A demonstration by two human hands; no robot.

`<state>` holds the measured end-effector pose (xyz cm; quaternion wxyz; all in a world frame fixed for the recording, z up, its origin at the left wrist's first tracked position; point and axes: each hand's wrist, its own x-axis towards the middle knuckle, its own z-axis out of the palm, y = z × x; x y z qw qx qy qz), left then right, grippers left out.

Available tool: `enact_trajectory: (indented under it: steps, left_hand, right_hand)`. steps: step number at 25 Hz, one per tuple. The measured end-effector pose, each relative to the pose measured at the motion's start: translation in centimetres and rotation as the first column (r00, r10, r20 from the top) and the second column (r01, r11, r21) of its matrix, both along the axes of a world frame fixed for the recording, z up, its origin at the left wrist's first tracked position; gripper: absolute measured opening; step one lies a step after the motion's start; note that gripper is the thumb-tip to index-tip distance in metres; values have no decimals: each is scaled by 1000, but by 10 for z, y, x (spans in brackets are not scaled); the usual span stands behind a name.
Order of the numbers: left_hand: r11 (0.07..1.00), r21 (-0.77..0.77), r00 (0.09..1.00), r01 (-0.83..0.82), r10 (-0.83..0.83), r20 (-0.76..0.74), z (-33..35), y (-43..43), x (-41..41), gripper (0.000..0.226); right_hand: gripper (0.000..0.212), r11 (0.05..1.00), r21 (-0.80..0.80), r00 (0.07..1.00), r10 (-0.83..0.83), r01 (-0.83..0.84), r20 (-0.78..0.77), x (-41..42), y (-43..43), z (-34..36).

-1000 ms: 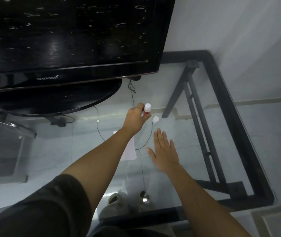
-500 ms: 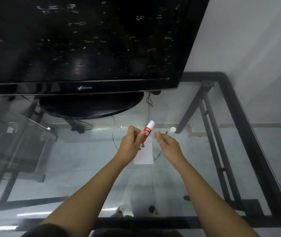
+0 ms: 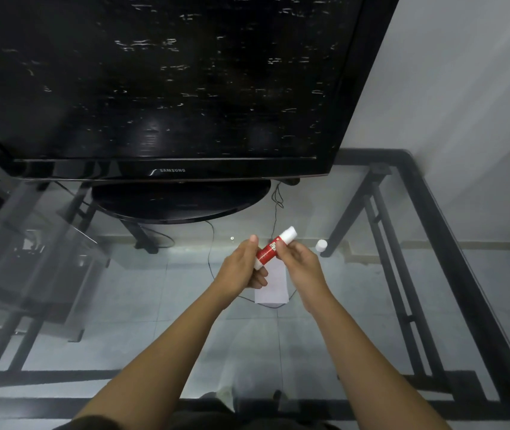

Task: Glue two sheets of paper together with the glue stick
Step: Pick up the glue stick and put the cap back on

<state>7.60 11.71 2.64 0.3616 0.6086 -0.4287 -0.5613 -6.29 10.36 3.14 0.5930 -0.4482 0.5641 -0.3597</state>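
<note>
A red glue stick [image 3: 270,249] with a white cap end pointing up and right is held above the glass table. My left hand [image 3: 242,268] grips its lower white end and my right hand [image 3: 301,263] grips its red middle. Below my hands a small white sheet of paper [image 3: 273,290] lies flat on the glass, partly hidden by them. I can make out only one sheet. A second white-capped object [image 3: 321,245] stands on the glass to the right of my right hand.
A large black television [image 3: 166,88] on a round black base [image 3: 182,198] fills the back of the glass table [image 3: 433,305]. The table's black metal frame [image 3: 452,243] runs along the right and near edges. Thin cables [image 3: 275,197] show through the glass.
My left hand lifted the glue stick from near the other white-capped object and brought it back over the paper. My right hand rose from the glass and closed on the stick.
</note>
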Motion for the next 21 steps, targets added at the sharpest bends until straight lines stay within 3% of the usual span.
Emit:
enact_trajectory:
  steps: [2, 4, 6, 9, 11, 17, 21]
  left_hand:
    - [990, 138, 978, 12, 18, -209, -2, -1, 3, 41]
    - [993, 120, 952, 15, 22, -305, -6, -2, 5, 31]
    - [1000, 6, 967, -2, 3, -255, -8, -3, 4, 25]
    - [970, -243, 997, -8, 27, 76, -9, -5, 3, 16]
    - [943, -332, 981, -5, 69, 183, -8, -7, 5, 20]
    - [946, -322, 996, -22, 47, 70, -7, -10, 11, 14]
    - [995, -98, 997, 0, -7, -80, -6, -14, 9, 35]
  right_hand:
    - [28, 1000, -1, 1000, -17, 17, 7, 0, -4, 1]
    - [32, 999, -20, 999, -40, 40, -23, 2, -8, 0]
    - [33, 996, -26, 995, -84, 83, -49, 4, -12, 1]
    - [34, 995, -29, 994, -96, 94, -52, 6, -16, 2]
    - [35, 995, -28, 994, -101, 100, -43, 7, -18, 1]
    - [34, 994, -22, 995, -103, 103, -1, 4, -22, 0]
    - [34, 995, -31, 996, -91, 91, -6, 1, -22, -2]
